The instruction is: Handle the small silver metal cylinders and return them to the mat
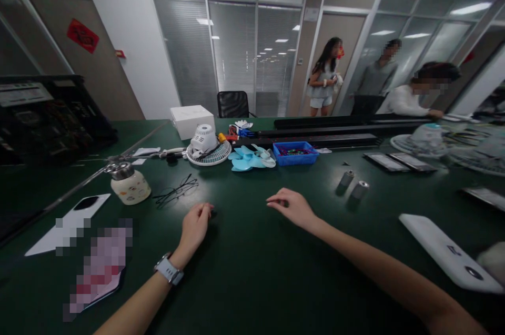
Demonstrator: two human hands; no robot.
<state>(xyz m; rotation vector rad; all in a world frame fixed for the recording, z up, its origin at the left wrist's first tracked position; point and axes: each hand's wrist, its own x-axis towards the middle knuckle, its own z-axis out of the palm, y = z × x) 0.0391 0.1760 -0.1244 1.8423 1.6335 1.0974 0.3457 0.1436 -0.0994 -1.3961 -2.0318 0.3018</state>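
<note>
My left hand [196, 227], with a watch [169, 270] on the wrist, is closed just above the green table [244, 272]. A small dark spot shows beside its fingertips; I cannot make out whether it is an object or shadow. To the right, my right hand [292, 207] has its thumb and fingers brought together in a pinch, pointing left. Anything between those fingertips is too small to see. The hands are apart. Folded eyeglasses [176, 191] lie beyond my left hand. Two metal cylinders [347, 179] stand to the right of my right hand.
A blue tray [295, 153] of small parts, light-blue fan blades [250, 159] and a white fan housing [205, 140] lie farther back. At left are a patterned jar [130, 188] and flat items; at right, a white panel [445, 251]. Several people are across the table.
</note>
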